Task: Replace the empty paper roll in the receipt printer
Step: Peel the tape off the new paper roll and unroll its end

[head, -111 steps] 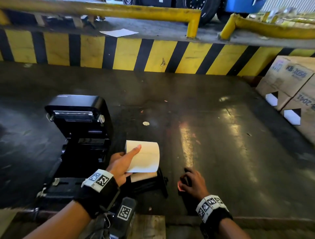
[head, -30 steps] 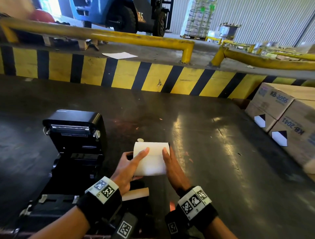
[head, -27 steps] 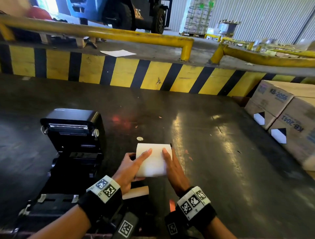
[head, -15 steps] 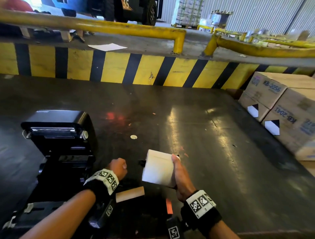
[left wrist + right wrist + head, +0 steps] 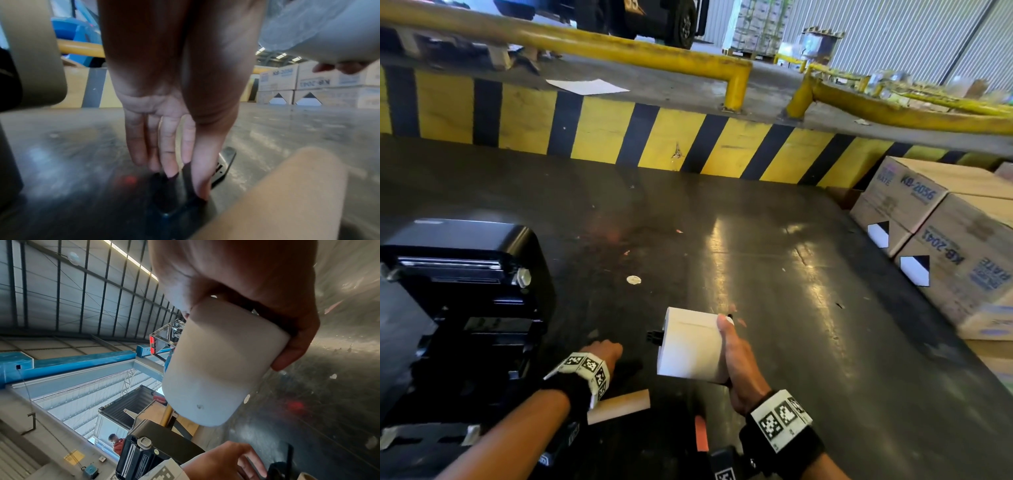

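Note:
My right hand [image 5: 732,349] grips a full white paper roll [image 5: 690,346] above the dark floor, thumb over its top. A short black spindle end [image 5: 654,337] sticks out of the roll's left side. The right wrist view shows the same roll [image 5: 216,369] wrapped by my right hand [image 5: 287,337]. My left hand [image 5: 602,351] reaches down to the floor between the printer and the roll. In the left wrist view its fingertips [image 5: 168,172] pinch a small black plastic part [image 5: 187,178]. The empty brown cardboard core [image 5: 619,406] lies just behind that hand. The black receipt printer [image 5: 465,274] stands open at the left.
Stacked cardboard boxes [image 5: 945,240] line the right side. A yellow-and-black striped curb [image 5: 654,137] with yellow rails crosses the back. A small round white scrap [image 5: 633,280] lies on the floor ahead of the roll.
My left hand has let go of the roll and dropped to the floor beside the printer. The right hand alone now holds the roll, a little to the right and tilted.

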Demonstrator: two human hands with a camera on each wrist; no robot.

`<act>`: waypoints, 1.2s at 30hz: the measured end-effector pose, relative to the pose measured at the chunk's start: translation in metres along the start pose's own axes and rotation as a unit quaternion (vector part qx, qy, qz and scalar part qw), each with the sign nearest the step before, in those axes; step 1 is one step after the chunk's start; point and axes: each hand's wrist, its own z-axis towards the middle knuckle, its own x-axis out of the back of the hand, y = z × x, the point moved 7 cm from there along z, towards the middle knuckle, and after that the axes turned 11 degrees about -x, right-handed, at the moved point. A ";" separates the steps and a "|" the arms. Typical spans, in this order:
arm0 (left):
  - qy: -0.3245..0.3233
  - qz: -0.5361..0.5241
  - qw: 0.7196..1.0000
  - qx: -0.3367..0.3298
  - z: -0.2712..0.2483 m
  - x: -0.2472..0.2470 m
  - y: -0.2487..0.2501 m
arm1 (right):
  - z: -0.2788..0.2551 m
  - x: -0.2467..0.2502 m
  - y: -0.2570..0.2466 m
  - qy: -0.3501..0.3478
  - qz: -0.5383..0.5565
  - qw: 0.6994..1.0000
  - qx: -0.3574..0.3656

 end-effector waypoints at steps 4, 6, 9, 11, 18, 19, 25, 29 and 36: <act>0.007 -0.062 0.998 0.017 -0.002 -0.005 -0.003 | 0.002 -0.001 0.000 -0.003 -0.009 1.000 0.003; 0.040 -0.118 0.992 0.021 -0.007 -0.001 -0.005 | 0.000 -0.003 0.000 -0.009 -0.009 1.000 0.000; 0.133 -0.246 0.960 0.004 -0.013 0.017 -0.009 | -0.001 -0.007 -0.003 -0.017 0.005 1.000 -0.003; 0.184 -0.352 0.917 -0.034 -0.026 0.034 -0.005 | -0.001 -0.011 -0.006 -0.020 0.010 1.000 -0.002; 0.253 -0.501 0.818 -0.125 -0.084 0.059 0.010 | 0.001 -0.040 -0.012 -0.031 -0.003 1.000 0.002; 0.256 -0.501 0.816 -0.131 -0.089 0.060 0.010 | 0.001 -0.044 -0.012 -0.031 -0.008 0.999 0.003; 0.269 -0.492 0.810 -0.171 -0.124 0.057 -0.002 | -0.012 -0.076 -0.012 -0.051 -0.005 0.998 0.028; 0.271 -0.473 0.816 -0.192 -0.148 0.056 -0.020 | -0.025 -0.108 -0.011 -0.047 0.005 0.997 0.063; 0.207 -0.641 0.736 -0.059 -0.179 0.039 -0.092 | -0.057 -0.183 -0.007 -0.053 0.022 0.992 0.109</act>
